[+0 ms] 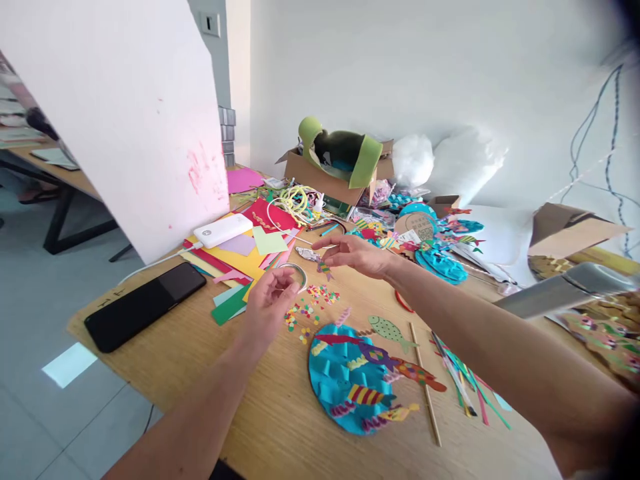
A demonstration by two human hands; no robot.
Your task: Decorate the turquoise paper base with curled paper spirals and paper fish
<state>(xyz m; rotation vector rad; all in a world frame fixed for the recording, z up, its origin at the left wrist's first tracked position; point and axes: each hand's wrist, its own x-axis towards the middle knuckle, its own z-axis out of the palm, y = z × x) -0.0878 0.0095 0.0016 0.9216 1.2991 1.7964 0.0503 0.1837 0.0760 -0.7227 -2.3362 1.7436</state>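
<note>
My left hand (pixel 270 300) is closed on a roll of clear tape (pixel 301 275), its fingers curled at the near side of the ring. My right hand (pixel 357 255) reaches across with its fingers stretched and a little apart. Just below those fingertips is a small striped paper fish (pixel 325 269), and a crumpled silvery piece (pixel 307 253) lies beside them. Colourful paper dots (pixel 313 303) are scattered under both hands. Nearer me is a round board with crinkled blue paper (pixel 325 373), carrying several paper fish and curled strips. A green dotted fish (pixel 389 331) lies at its upper edge.
A black phone (pixel 145 303), a white power bank (pixel 223 230) and coloured paper sheets (pixel 265 241) lie left. To the right are a wooden stick (pixel 426 387), thin coloured strips (pixel 465 380) and a grey bottle (pixel 565 290). A cardboard box (pixel 320 179) stands behind.
</note>
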